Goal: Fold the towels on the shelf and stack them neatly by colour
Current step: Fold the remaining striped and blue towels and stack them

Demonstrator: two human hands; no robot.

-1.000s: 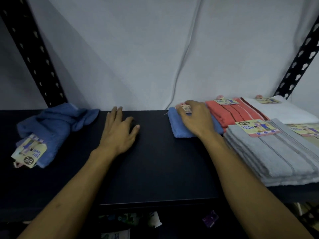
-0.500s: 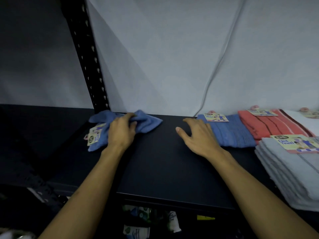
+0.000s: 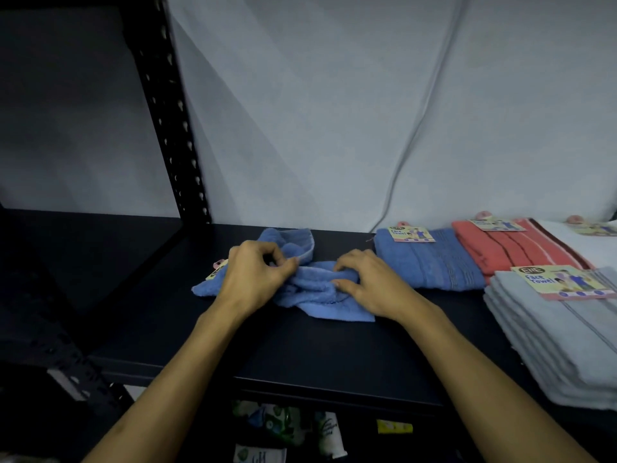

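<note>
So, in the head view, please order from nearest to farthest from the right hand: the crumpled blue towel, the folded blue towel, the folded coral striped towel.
1. Crumpled blue towel: under the right hand, gripped.
2. Folded blue towel: just to its right.
3. Folded coral striped towel: farther right, at the back.

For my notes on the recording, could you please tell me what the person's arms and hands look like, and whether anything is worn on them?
Both forearms are bare to the bottom edge of the picture: no sleeves show. The left hand and right hand wear no gloves, and no rings, watch or bracelets are visible. The dim light hides finer marks.
</note>
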